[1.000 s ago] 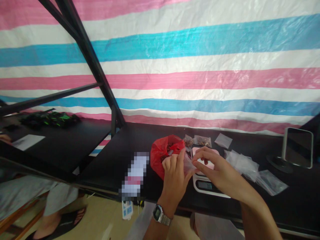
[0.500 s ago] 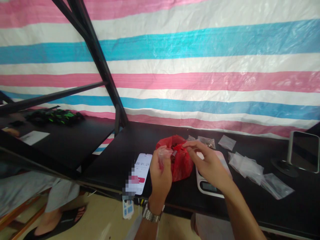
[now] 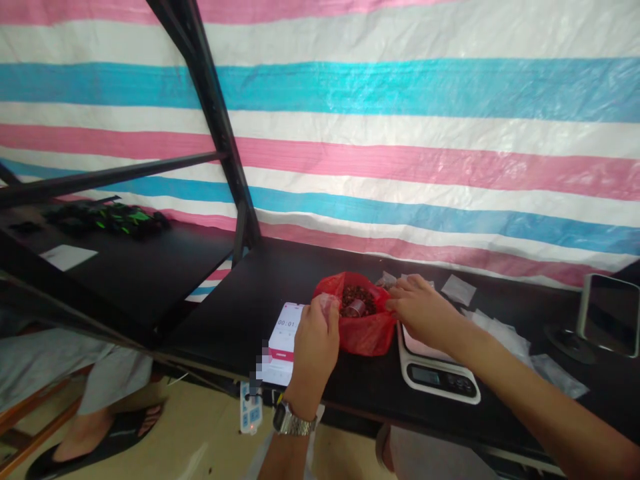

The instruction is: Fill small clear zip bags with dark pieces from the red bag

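Both hands are at the red bag on the bench. My left hand grips a small clear bag at its left side. My right hand pinches its right edge, so the red bag sits between them.

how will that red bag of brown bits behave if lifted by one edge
Probably floppy: the red bag is thin, crinkled film that slumps around its load. Lifted by one edge, it would likely sag and let the loose brown pieces slide or spill through the open mouth.
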### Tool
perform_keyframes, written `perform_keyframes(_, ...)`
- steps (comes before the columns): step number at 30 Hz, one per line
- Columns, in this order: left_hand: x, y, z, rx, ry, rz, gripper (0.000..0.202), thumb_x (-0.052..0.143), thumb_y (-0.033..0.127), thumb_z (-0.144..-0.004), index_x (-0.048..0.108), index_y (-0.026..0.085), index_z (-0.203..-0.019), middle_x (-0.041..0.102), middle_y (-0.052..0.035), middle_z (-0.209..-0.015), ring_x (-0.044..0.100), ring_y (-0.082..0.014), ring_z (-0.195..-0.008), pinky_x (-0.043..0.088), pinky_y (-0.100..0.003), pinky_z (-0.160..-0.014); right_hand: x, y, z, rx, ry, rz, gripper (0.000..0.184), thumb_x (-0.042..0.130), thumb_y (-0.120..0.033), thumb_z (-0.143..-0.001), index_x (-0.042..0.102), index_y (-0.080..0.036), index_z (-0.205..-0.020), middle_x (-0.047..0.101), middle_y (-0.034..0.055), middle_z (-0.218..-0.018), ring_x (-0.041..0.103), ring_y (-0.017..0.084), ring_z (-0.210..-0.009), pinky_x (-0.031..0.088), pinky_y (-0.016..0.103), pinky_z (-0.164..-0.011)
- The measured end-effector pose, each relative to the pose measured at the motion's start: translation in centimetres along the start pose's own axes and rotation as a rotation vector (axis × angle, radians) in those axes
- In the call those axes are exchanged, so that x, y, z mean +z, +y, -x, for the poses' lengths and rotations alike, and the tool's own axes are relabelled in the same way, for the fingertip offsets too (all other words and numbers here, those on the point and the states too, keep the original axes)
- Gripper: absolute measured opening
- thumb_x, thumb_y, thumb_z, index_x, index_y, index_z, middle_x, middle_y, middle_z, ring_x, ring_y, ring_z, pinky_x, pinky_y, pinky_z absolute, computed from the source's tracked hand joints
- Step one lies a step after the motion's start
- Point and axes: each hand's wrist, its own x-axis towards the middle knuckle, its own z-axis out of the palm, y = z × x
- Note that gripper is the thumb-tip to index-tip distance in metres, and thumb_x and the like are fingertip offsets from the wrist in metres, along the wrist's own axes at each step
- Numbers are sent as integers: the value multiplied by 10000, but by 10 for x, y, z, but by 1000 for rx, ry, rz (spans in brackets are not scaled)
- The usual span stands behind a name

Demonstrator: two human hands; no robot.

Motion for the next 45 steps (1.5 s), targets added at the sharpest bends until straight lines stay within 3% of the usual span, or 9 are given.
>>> perform_keyframes(5,-6,11,1,-75,99,44,357,385,408,-1101,637,159,-1145,741,-194,-1067,720,-368,-1060,569,-515,-902,-23,-6,14,-9,-91,-30,152,688,-138,-895,813,-218,-861,793,155,-1010,668,357,-1075,430,485,-983)
perform_keyframes(10,-15,27,2,-124,223,120,344,401,446,-1082,620,181,-1097,739,-188,-1062,713,-365,-1021,547,-499,-878,-41,-26,-24,72,43,-109,307,500,-206,-1063,801,-178,-1007,775,170,-1134,683,328,-1109,464,448,-973)
perform_keyframes(15,-15,29,0,-242,260,317,337,412,492,-1087,587,234,-959,698,-72,-874,687,-270,-847,526,-387,-769,-18,-34,-57,131,-145,-195,190,611,-167,-990,791,-138,-1044,811,198,-1083,761,313,-1016,513,353,-829)
perform_keyframes(23,-13,16,-6,-362,240,554,448,519,656,-1016,596,225,-920,637,-21,-817,630,-210,-760,498,-328,-685,-1,-34,-48,140,-107,-265,172,669,-248,-957,740,-191,-1104,815,121,-1127,755,289,-1052,505,338,-856)
perform_keyframes(28,-2,28,0,-591,179,907,555,596,772,-909,583,217,-920,538,58,-648,508,-134,-564,406,-256,-549,-2,-47,-45,170,-87,-127,274,671,-197,-893,722,-94,-1142,778,224,-1191,696,365,-1179,468,419,-1001)
perform_keyframes(32,2,39,3,-728,135,1139,521,697,707,-865,605,206,-973,486,96,-601,433,-95,-507,360,-216,-505,0,-51,-38,187,-104,-163,274,687,-201,-850,732,-103,-1102,790,216,-1114,711,361,-1129,469,403,-950)
perform_keyframes(36,-5,47,0,-774,160,1252,430,690,617,-905,609,200,-973,562,64,-667,491,-89,-537,403,-205,-528,5,-46,-36,330,-128,-456,184,730,-264,-809,726,-172,-968,801,104,-953,726,262,-860,429,315,-679)
perform_keyframes(41,-15,44,-6,-752,142,1291,476,682,650,-901,639,196,-1038,673,1,-820,605,-123,-648,495,-243,-592,16,-29,-35,426,-153,-920,111,701,-224,-832,704,-185,-935,742,4,-779,657,161,-682,407,251,-581)
perform_keyframes(45,-11,32,-5,-656,97,1178,615,739,767,-794,652,202,-1019,574,63,-689,467,-87,-526,396,-212,-515,19,-19,-36,440,-81,-805,103,673,-209,-877,701,-175,-970,780,43,-888,700,184,-777,461,259,-658)
